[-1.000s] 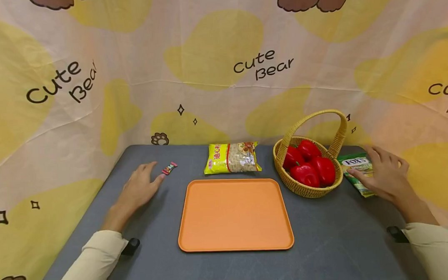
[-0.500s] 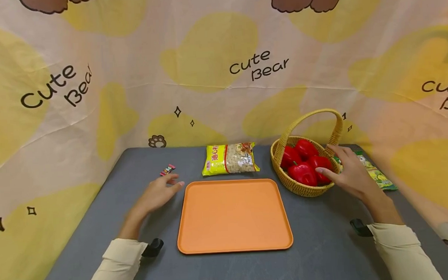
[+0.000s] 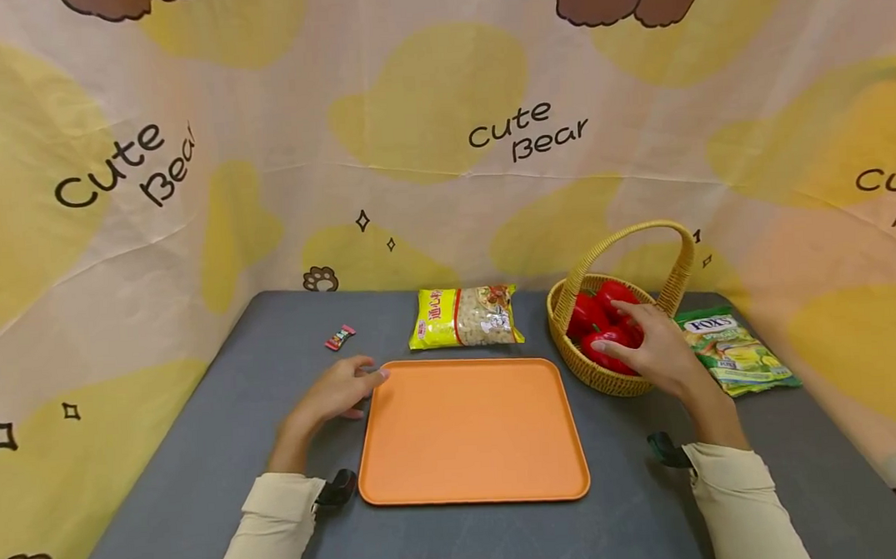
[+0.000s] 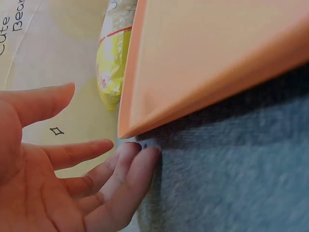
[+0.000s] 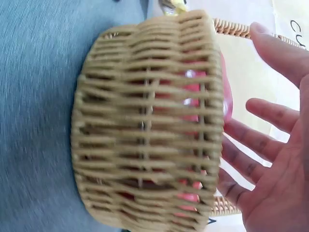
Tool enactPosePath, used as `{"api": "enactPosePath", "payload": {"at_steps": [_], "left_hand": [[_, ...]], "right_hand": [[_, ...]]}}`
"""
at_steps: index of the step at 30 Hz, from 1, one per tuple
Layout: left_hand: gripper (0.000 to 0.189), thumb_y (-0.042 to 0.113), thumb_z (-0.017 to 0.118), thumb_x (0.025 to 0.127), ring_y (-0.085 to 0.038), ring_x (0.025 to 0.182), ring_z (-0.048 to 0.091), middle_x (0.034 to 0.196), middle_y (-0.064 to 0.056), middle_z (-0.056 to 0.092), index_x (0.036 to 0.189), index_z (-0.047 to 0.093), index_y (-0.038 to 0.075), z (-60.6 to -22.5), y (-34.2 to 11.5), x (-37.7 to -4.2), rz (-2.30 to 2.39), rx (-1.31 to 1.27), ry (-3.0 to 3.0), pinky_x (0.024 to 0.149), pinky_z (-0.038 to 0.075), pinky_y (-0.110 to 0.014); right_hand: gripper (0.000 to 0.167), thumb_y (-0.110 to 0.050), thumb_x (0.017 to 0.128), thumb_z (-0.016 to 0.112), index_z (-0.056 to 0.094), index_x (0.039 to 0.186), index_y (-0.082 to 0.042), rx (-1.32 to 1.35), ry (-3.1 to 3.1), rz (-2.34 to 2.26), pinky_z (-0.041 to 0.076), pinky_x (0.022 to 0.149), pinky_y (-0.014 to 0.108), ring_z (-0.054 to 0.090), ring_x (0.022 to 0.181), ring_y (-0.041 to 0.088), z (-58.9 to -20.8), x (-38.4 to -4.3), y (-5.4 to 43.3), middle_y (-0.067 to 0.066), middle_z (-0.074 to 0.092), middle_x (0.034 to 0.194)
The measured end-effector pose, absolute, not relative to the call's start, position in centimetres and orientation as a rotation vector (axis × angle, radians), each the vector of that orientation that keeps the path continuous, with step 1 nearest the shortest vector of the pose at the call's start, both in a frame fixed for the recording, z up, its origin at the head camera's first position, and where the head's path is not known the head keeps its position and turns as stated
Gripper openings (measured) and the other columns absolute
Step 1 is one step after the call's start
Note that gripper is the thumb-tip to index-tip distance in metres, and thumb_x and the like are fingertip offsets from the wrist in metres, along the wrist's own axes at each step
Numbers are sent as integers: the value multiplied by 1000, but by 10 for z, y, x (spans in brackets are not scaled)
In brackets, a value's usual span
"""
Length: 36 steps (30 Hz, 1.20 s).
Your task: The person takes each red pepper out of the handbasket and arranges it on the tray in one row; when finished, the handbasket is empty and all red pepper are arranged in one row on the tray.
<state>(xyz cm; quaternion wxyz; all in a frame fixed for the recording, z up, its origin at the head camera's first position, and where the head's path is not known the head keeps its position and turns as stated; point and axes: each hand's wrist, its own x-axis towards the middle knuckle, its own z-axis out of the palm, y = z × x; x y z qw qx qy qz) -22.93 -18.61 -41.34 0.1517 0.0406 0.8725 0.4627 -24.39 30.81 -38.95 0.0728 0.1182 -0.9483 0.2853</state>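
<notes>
Beside the upper left corner of the orange tray [image 3: 472, 433], my left hand [image 3: 335, 394] hovers with loosely bent fingers and holds nothing. In the left wrist view, the fingers of that hand [image 4: 63, 179] are spread just under the tray's corner; whether they touch it I cannot tell. My right hand [image 3: 665, 349] reaches over the wicker basket [image 3: 606, 383], thumb and fingers apart above the red bell peppers [image 3: 607, 339]. From the right wrist, the basket's woven side [image 5: 145, 125] hides most of the peppers, and the right hand [image 5: 277, 159] is at its rim, gripping nothing.
A yellow bag of pasta [image 3: 465, 316] lies behind the tray. To its left is a small wrapped candy [image 3: 340, 337]. A green FOX'S candy bag [image 3: 744, 354] lies right of the basket, whose tall handle [image 3: 641, 225] arches up. Printed cloth encloses the grey table [image 3: 504, 540].
My right hand has moved left from over the green candy bag to above the peppers in the basket. My left hand has moved right and nearer, from the wrapped candy to the tray's corner.
</notes>
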Motion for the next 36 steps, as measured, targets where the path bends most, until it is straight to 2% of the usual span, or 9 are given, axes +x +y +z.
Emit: {"api": "enactPosePath", "payload": {"at_steps": [5,17,22,31,36], "left_hand": [[71,38,59,108,-39,125,64,151,-32,52,157,39,-8,-415,-186,-230,1349,121,2458,79,67,-41],[64,34,58,109,-38,124,64,147,-30,55,153,44,-9,-419,-186,-231,1381,130,2435,74,67,-41],[63,34,58,109,-36,121,65,147,-30,55,153,44,-10,-422,-187,-232,1384,136,2437,73,67,-40],[60,31,58,109,-38,124,63,147,-30,54,153,44,-9,-422,-187,-232,1386,120,2445,72,67,-41],[60,30,58,109,-38,123,64,147,-31,54,153,44,-9,-422,-187,-232,1381,119,2440,72,67,-40]], "right_hand": [[83,-51,95,75,48,155,-1,304,-2836,854,44,109,73,45,134,50,-395,-244,303,30,48,151],[76,-48,94,75,54,150,-2,264,-2858,817,39,109,77,42,136,52,-401,-242,301,29,49,149],[71,-47,93,77,60,142,0,267,-2855,807,39,109,75,43,133,51,-404,-242,302,29,52,145],[61,-43,88,85,62,123,1,273,-2800,854,48,101,66,49,121,47,-404,-244,298,28,59,131],[61,-41,88,86,61,124,2,239,-2833,905,51,103,67,52,121,45,-399,-241,299,28,58,132]]}}
